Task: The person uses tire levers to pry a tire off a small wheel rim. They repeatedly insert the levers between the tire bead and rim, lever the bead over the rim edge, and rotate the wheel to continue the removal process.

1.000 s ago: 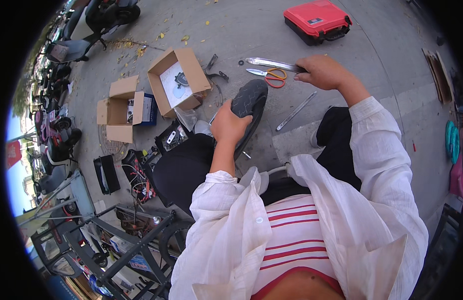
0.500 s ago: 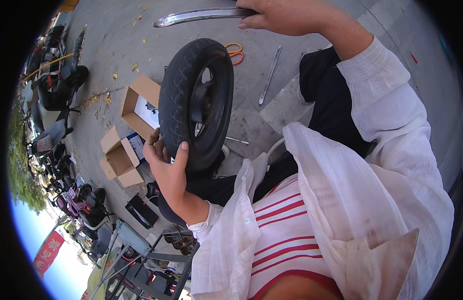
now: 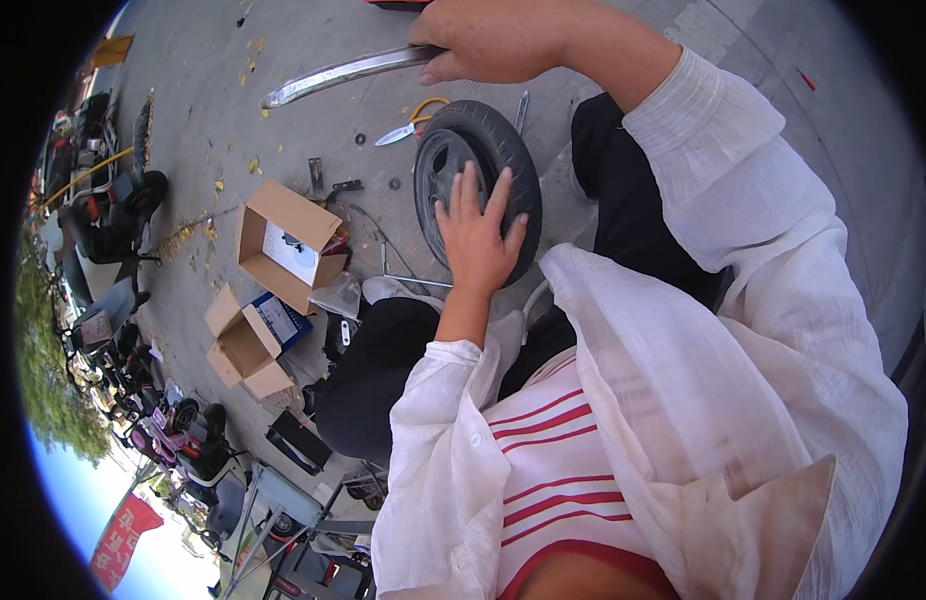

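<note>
A small black wheel with its tyre stands tilted on the ground in front of me, its hub side turned to the left. My left hand lies on it with fingers spread across the rim and tyre, grasping nothing. Above and beyond the wheel, my right hand grips a curved metal tyre lever, whose free end points left. Scissors with orange handles lie just past the wheel. Another metal bar is partly hidden behind the tyre.
Two open cardboard boxes lie left of my knee, beside a plastic bag. A bent metal rod and small black rings are on the pavement. Parked scooters line the far left. A red object shows at the top edge.
The wheel has turned and tipped over to the right, now showing its other side. My left hand went from holding the tyre's edge to lying flat on it. The lever moved left and down.
</note>
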Motion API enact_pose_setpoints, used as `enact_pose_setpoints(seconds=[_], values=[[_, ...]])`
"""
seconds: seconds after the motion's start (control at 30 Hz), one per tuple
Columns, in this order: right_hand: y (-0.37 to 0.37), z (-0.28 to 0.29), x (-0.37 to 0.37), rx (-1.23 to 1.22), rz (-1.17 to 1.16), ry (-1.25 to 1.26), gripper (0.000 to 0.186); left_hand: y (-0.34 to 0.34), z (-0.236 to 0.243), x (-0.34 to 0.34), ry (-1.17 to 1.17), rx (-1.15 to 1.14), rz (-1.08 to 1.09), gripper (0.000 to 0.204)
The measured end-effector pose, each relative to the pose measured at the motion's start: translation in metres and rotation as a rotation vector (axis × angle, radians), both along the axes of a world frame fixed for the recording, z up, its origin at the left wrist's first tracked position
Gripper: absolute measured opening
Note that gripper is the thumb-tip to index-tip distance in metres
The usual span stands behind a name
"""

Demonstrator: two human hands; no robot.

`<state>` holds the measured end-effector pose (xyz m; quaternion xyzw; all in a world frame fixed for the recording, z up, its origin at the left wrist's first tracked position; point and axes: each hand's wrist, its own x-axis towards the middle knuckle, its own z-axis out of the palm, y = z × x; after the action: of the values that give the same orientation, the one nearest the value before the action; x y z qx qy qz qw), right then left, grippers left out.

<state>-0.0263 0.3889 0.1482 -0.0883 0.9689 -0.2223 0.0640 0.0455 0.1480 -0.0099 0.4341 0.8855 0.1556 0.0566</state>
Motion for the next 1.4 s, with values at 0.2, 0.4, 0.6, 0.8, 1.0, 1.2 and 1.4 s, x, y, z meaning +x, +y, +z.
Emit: enact_pose_setpoints(seconds=[0.2,0.4,0.6,0.8,1.0,1.2,1.4], values=[[0.001,0.047,0.008,-0.059,-0.112,0.186,0.032,-0.010,-0.072,0.026,-0.319,-0.219,0.136,0.068],[0.019,0.075,0.069,-0.152,-0.190,0.272,0.028,-0.042,-0.103,0.035,-0.421,-0.371,0.100,0.052],[0.057,0.034,0.075,-0.148,-0.317,0.081,0.028,-0.054,-0.134,0.048,-0.585,-0.472,0.040,0.050],[0.072,0.028,0.076,-0.089,-0.407,0.104,0.027,-0.004,-0.140,0.029,-0.726,-0.485,-0.056,0.053],[0.083,0.009,0.068,-0.136,-0.467,-0.150,0.025,0.008,-0.190,0.045,-0.472,-0.329,-0.172,0.067],[0.088,0.005,0.063,-0.226,-0.512,-0.136,0.024,0.027,-0.215,0.050,-0.297,-0.566,-0.309,0.050],[0.089,0.009,0.057,-0.203,-0.463,-0.190,0.026,0.040,-0.222,0.050,-0.406,-0.621,-0.246,0.034]])
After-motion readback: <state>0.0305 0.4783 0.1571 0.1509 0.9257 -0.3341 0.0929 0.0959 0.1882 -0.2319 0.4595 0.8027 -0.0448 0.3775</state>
